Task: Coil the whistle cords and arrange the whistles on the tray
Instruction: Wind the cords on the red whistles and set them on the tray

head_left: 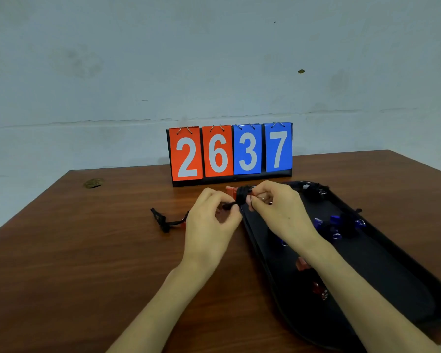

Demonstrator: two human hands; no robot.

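A red whistle (231,191) is held up between both hands, over the tabletop (87,250) at the far left end of the tray (392,263). It is gripped at its wrapped end by the right hand (280,210), thumb and fingertips closed narrowly on it. The left hand (210,215) is curled just beside it, and the free end of the cord (242,196) is pinched between its thumb and forefinger below the whistle.

Appearance: the whistle is red plastic, its squared end pointing left. The cord is black and is wound in several tight turns round the body.

Counts:
- Whistles in hand: one.
- Red whistles (303,264) lying on the tray, under the right forearm: two.
- Blue whistles (335,221) with metal rings, mid-tray: apparently three, though blur and the dark tray leave this uncertain.
- One black bundle (313,192) is seen at the tray's far rim.
- One loose cord (163,221) lies on the tabletop left of the left hand, a bit of red showing at its right end.
- Trays: one, black, oval.
- A scoreboard (229,154) stands behind: four cards, two red and two blue, reading 2 6 3 7.
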